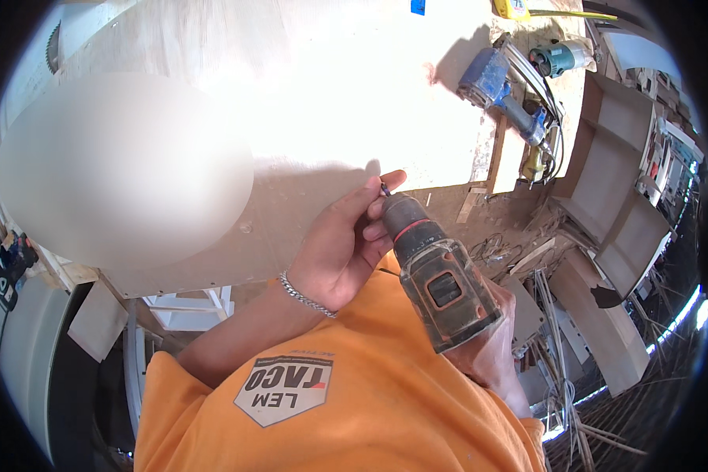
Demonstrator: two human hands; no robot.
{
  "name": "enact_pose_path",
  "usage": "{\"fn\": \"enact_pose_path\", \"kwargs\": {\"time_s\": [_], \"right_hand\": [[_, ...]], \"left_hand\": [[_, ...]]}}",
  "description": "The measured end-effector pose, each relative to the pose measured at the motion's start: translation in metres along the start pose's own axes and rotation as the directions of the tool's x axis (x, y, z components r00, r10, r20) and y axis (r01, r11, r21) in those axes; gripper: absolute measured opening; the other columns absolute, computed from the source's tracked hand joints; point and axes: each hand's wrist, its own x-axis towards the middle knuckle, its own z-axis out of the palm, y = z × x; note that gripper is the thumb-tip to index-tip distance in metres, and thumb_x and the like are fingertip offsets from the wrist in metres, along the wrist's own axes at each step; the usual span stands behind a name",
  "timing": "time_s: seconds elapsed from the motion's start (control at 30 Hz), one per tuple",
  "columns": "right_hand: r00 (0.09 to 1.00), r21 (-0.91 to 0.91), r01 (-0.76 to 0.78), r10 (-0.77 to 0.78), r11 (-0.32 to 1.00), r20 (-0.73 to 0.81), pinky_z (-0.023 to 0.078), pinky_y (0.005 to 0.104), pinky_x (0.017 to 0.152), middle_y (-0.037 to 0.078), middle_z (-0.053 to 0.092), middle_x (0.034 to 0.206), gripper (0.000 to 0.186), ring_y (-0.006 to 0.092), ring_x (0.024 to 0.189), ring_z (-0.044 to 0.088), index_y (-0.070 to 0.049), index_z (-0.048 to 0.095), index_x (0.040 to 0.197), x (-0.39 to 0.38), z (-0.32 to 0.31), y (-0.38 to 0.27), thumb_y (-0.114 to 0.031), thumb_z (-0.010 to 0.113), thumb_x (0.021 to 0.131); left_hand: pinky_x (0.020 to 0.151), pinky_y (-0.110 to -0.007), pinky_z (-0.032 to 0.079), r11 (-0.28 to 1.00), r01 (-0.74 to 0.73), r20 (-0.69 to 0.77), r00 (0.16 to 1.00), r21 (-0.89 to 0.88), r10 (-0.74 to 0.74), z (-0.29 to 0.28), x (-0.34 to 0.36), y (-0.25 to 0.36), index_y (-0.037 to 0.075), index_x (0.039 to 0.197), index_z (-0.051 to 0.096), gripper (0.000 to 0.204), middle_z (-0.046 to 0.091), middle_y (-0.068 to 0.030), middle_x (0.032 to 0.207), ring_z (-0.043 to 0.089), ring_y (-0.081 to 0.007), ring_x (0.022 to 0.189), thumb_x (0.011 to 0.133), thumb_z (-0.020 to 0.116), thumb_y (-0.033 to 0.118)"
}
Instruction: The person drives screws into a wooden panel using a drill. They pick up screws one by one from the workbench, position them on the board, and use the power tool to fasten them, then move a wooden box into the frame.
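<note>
A worn black cordless drill (447, 279) with a red ring behind its chuck is in my right hand (492, 342). Its grip is hidden beneath the body, and the chuck points away from me toward the bench. My left hand (342, 240), with a chain bracelet at the wrist, is at the chuck's front end. Between its thumb and forefinger is a small dark bit (385, 189) standing out of the chuck. The other left fingers curl beside the chuck. Both hands are close in front of my orange shirt, at the bench's near edge.
A pale wooden board (330, 94) covers the workbench in bright light. At the back right lie a blue nail gun (484, 79), a green power tool (557, 59) and a yellow tape measure (511, 8). Wooden cabinet boxes (610, 169) and thin sticks stand to the right. A blurred oval hides the left.
</note>
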Motion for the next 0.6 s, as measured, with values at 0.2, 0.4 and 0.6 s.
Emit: {"fn": "enact_pose_path", "kwargs": {"time_s": [0.2, 0.4, 0.6], "right_hand": [[0.972, -0.013, -0.235, 0.235, 0.972, -0.009, 0.055, 0.0401, 0.062, 0.013, 0.071, 0.076, 0.038, 0.0323, 0.071, 0.072, -0.006, 0.070, 0.103, 0.005, 0.001, -0.028, -0.021, 0.087, 0.072], [0.924, -0.042, -0.364, 0.366, 0.930, 0.108, 0.056, 0.0401, 0.066, 0.014, 0.072, 0.078, 0.033, 0.0347, 0.074, 0.073, -0.006, 0.071, 0.097, 0.028, -0.014, -0.051, -0.023, 0.087, 0.074], [0.921, -0.102, -0.360, 0.371, 0.927, 0.120, 0.055, 0.0432, 0.065, 0.016, 0.069, 0.074, 0.029, 0.0377, 0.072, 0.071, -0.005, 0.067, 0.085, 0.032, -0.014, -0.048, -0.025, 0.085, 0.075]], "left_hand": [[0.056, -0.019, 0.034, 0.995, 0.088, -0.048, 0.995, 0.045, -0.086, 0.003, -0.001, 0.007, 0.000, 0.140, 0.051, 0.041, 0.037, 0.0082, 0.074, 0.034, -0.0042, 0.063, 0.108, 0.054, 0.026], [0.056, -0.020, 0.033, 0.995, 0.095, -0.050, 0.994, -0.003, -0.095, 0.005, 0.000, 0.014, -0.002, 0.134, 0.055, 0.036, 0.039, 0.0067, 0.073, 0.033, -0.0049, 0.062, 0.109, 0.052, 0.024], [0.057, -0.020, 0.032, 0.982, 0.170, -0.120, 0.980, 0.079, -0.160, 0.005, -0.006, 0.020, -0.001, 0.135, 0.057, 0.039, 0.038, 0.0087, 0.074, 0.034, -0.0044, 0.063, 0.109, 0.051, 0.028]]}}
